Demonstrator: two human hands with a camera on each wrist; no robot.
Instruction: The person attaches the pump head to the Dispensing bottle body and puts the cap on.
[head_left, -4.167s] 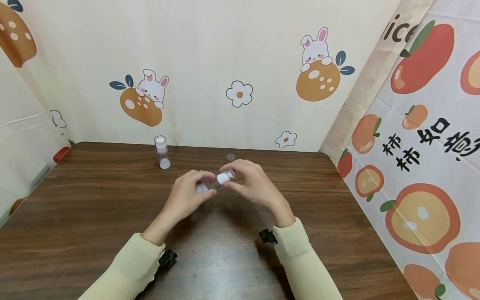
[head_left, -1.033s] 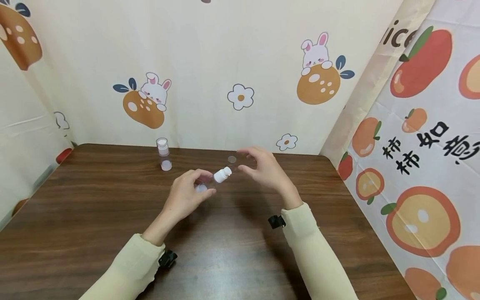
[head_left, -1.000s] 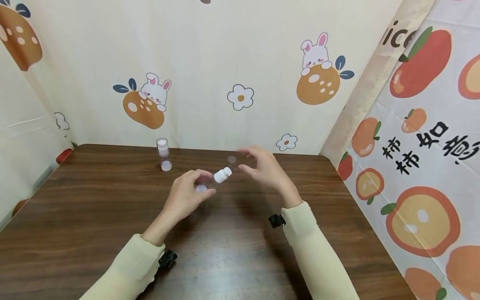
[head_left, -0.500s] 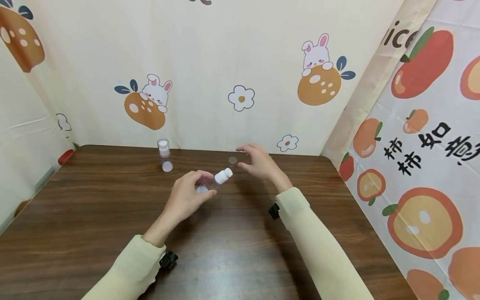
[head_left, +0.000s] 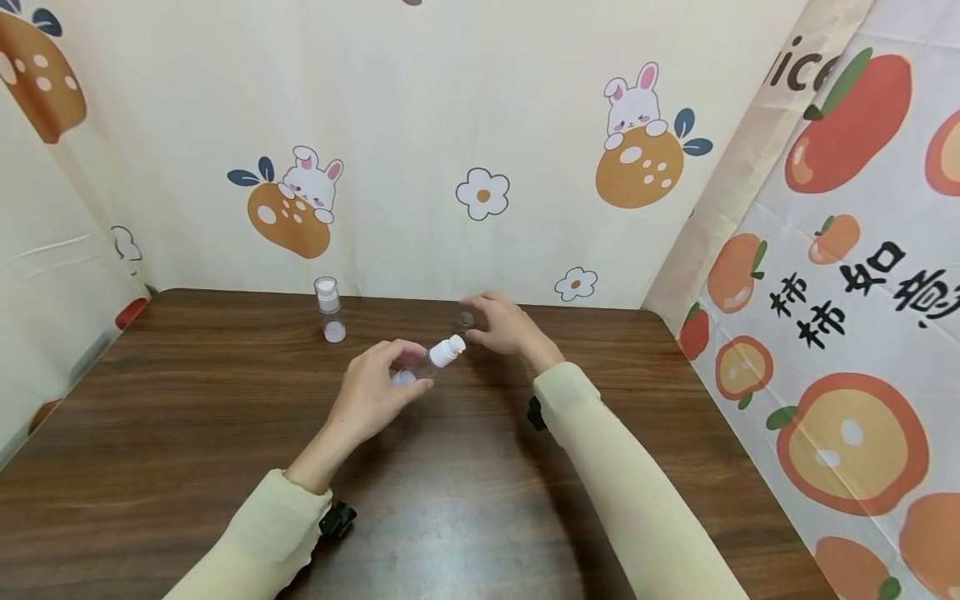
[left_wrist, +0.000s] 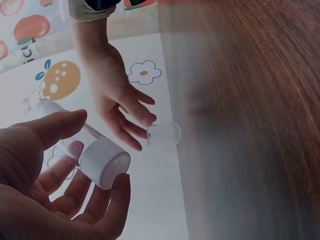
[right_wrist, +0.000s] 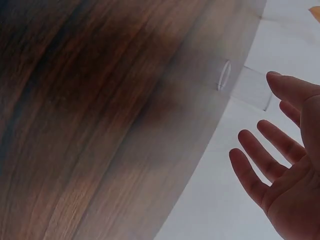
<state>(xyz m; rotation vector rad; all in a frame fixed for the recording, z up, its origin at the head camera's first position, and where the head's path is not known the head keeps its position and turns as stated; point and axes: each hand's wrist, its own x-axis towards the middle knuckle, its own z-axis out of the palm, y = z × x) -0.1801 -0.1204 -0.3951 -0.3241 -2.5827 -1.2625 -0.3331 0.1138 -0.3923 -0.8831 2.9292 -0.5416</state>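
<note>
My left hand [head_left: 378, 387] grips a small clear pump bottle [head_left: 445, 353] with a white pump top and a whitish base. The bottle is tilted, its top pointing up and right; in the left wrist view its base [left_wrist: 107, 162] faces the camera. A clear cylindrical cap [right_wrist: 250, 86] stands on the table near the back edge. My right hand [head_left: 504, 325] is beside this cap with fingers spread. In the right wrist view the thumb [right_wrist: 285, 87] is close to the cap's top rim; whether it touches cannot be told.
A second clear pump bottle [head_left: 329, 310] with its clear cap on stands upright at the back left of the dark wooden table [head_left: 187, 433]. A printed cloth [head_left: 397, 233] hangs directly behind the table's back edge.
Earlier my right hand was at the top of the tilted bottle. It has since left the bottle and moved back and left to the clear cap. The left hand still holds the bottle.
</note>
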